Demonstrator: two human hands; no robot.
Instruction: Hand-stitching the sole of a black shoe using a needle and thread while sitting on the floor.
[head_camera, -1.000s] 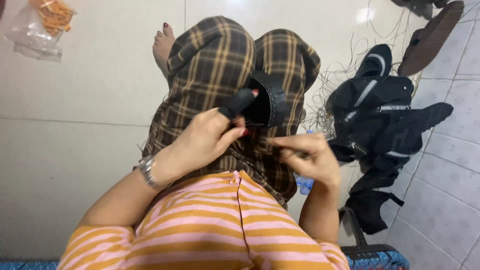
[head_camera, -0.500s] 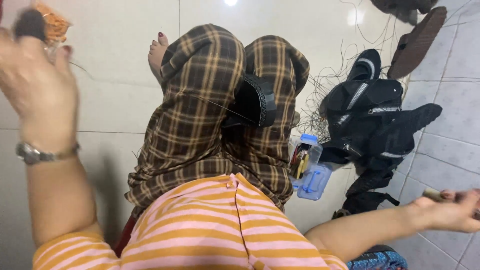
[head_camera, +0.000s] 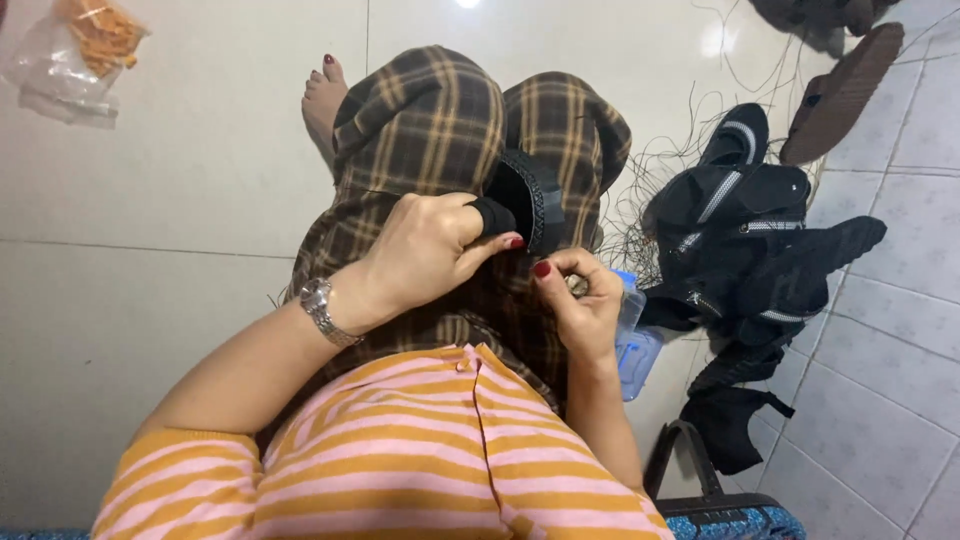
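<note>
Resting on my lap, black strap runs away from me; left hand fingers pinching its near end, right hand fingertips pressed together beside it.

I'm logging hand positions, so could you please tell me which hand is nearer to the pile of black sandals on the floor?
Right. The right hand pinches something small just beside the pile of black sandals; the left hand grips the black strap piece on the lap, farther away.
</note>
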